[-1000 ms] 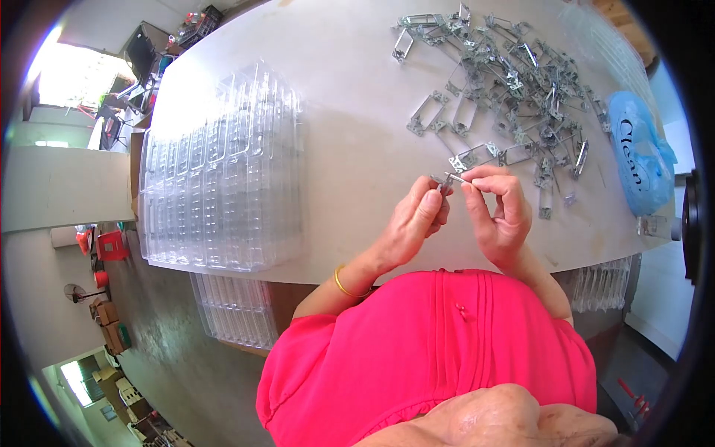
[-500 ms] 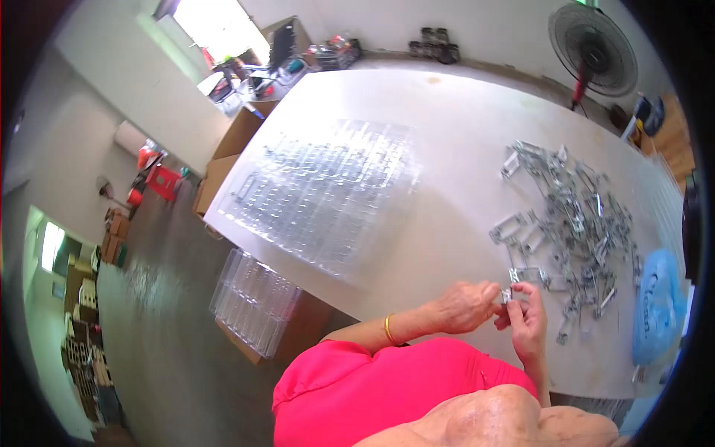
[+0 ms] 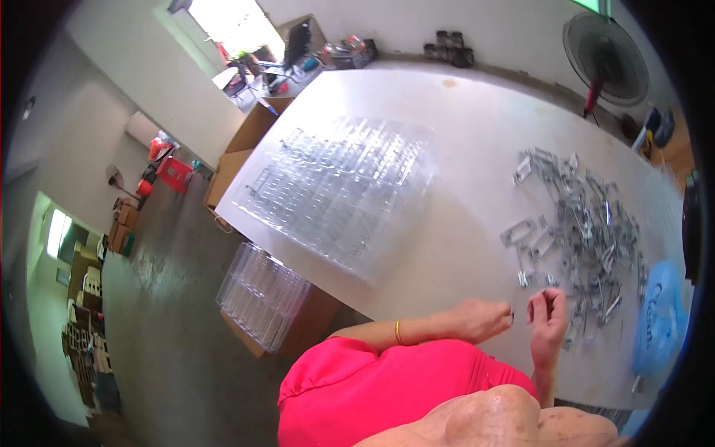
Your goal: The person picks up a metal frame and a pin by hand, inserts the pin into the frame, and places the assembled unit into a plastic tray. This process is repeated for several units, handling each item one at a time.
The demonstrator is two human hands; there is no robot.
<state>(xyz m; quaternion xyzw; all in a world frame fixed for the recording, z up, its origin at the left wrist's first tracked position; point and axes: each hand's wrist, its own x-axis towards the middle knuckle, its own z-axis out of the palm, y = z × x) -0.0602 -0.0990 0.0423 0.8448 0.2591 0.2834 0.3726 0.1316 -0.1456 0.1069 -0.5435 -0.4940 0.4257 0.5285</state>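
across the near edge of the table (image 3: 454,268), my head view shows two hands a little apart, the left hand (image 3: 482,319) short of the right hand (image 3: 548,316), which is close to the metal brackets (image 3: 596,231). i see the left fingers closed, with a small dark part (image 3: 512,318) showing at their tips; it is too small for me to make out its shape. the right fingers are curled in toward the thumb, and i cannot tell whether they grip anything. the brackets lie in a loose, tangled heap on the table's right side, a few spread toward its middle, the nearest of these just beyond the right hand. a blue bag (image 3: 658,320) sits to the right of the heap. over on the left, clear trays (image 3: 335,194) lie on the table, well apart from the hands. below the table edge i have more trays (image 3: 262,298) on a box (image 3: 316,316). a yellow bracelet (image 3: 398,333) circles the left wrist. past the table's far right side stands a fan (image 3: 605,58).
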